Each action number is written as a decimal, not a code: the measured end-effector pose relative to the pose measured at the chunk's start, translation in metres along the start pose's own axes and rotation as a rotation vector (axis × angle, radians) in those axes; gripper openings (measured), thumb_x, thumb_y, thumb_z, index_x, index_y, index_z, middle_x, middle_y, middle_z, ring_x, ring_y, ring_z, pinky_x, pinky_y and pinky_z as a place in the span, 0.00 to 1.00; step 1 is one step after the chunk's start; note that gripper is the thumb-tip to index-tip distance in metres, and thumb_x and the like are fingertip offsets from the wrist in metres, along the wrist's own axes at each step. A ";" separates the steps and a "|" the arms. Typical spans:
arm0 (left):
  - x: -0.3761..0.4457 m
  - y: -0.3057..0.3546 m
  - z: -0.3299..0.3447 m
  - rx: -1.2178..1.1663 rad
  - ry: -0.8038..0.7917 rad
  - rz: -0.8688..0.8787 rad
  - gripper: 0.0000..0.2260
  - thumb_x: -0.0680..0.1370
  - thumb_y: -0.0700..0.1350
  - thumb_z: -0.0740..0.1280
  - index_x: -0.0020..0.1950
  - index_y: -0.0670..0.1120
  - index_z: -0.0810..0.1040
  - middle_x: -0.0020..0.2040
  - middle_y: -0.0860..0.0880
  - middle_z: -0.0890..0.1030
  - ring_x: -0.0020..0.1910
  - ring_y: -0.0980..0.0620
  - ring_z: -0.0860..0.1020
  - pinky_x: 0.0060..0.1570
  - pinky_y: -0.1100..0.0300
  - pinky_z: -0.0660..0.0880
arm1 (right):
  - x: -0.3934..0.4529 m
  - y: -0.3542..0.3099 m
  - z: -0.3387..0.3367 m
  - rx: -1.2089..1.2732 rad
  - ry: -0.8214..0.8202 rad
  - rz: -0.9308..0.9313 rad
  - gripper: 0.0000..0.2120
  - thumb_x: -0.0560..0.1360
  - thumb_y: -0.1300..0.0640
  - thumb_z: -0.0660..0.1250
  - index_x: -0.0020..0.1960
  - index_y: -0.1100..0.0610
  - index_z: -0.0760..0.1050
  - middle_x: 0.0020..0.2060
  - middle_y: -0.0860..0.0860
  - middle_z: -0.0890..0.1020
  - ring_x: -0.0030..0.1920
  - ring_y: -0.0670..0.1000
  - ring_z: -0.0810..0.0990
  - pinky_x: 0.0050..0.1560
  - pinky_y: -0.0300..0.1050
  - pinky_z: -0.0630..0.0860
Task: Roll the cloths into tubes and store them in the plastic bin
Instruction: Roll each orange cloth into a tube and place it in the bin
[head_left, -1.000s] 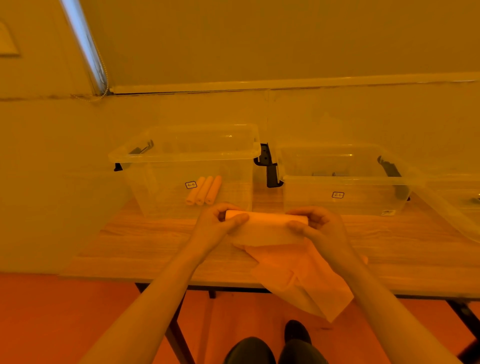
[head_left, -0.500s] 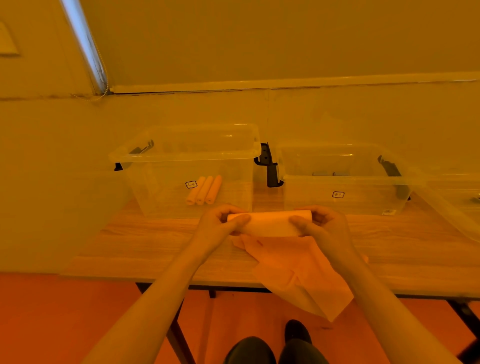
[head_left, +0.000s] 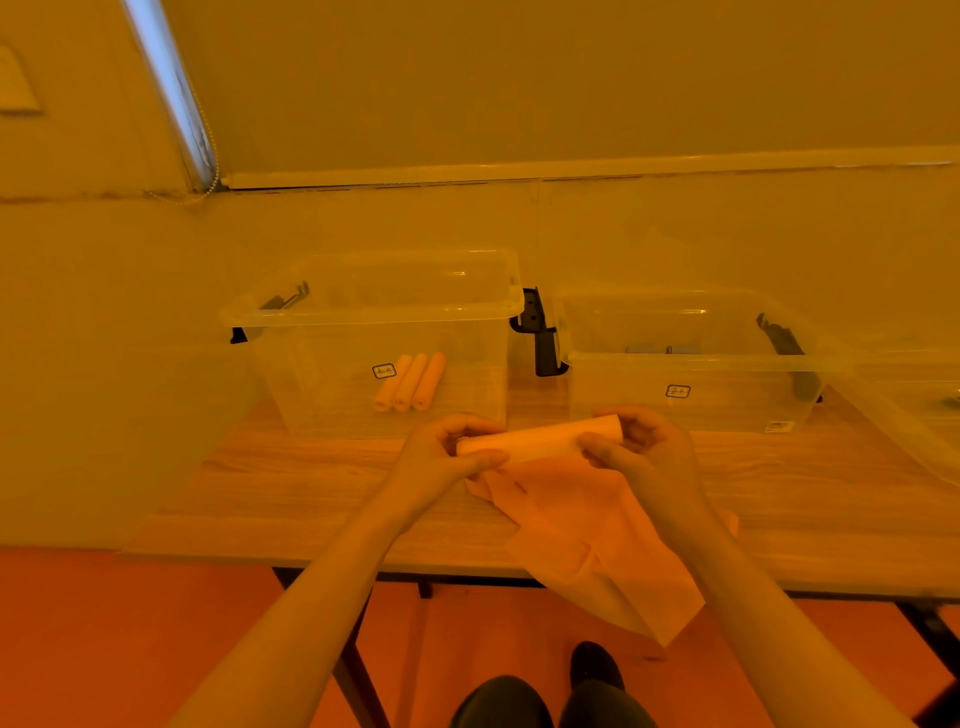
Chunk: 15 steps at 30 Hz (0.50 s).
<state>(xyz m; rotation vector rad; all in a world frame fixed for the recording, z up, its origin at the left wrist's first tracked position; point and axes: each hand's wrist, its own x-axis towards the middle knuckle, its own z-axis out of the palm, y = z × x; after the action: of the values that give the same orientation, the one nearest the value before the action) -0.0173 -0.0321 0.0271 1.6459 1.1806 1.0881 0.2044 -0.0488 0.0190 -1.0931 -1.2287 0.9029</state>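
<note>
Both hands – left hand, right hand – gripped the ends of the rolled orange cloth just in front of the left plastic bin – soft, light, likely to unroll, so best held at both ends.

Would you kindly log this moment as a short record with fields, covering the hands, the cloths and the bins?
left hand: left hand grips the left end of the rolled cloth
right hand: right hand grips its right end
roll state: rolled into a tube, held above the table
loose cloths: loose cloths lie on the table, hanging over the near edge
left bin: left bin holds three rolled tubes
right bin: right bin, contents unclear
</note>
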 end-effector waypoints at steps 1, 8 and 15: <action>-0.001 0.001 0.000 0.005 -0.013 0.007 0.12 0.72 0.39 0.72 0.52 0.52 0.79 0.51 0.54 0.80 0.41 0.62 0.80 0.36 0.68 0.76 | 0.000 0.000 0.000 0.004 0.002 0.002 0.12 0.68 0.62 0.74 0.50 0.56 0.78 0.43 0.52 0.83 0.39 0.46 0.83 0.36 0.35 0.79; -0.001 0.000 0.001 0.004 -0.038 0.008 0.10 0.75 0.41 0.69 0.55 0.50 0.79 0.49 0.51 0.81 0.41 0.57 0.82 0.38 0.66 0.78 | -0.002 0.000 0.001 0.065 -0.009 0.002 0.11 0.69 0.63 0.73 0.50 0.54 0.78 0.41 0.47 0.83 0.39 0.44 0.83 0.37 0.35 0.78; -0.003 -0.002 0.001 0.149 -0.076 0.079 0.13 0.76 0.45 0.67 0.56 0.61 0.76 0.54 0.59 0.79 0.51 0.63 0.76 0.51 0.62 0.75 | 0.004 0.002 0.008 0.108 0.024 0.070 0.08 0.72 0.61 0.70 0.51 0.59 0.77 0.41 0.53 0.81 0.34 0.44 0.80 0.35 0.36 0.77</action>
<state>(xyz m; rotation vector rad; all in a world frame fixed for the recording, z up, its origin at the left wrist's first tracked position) -0.0177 -0.0345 0.0243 1.8462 1.1795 0.9964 0.1968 -0.0437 0.0177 -1.0631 -1.1153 0.9952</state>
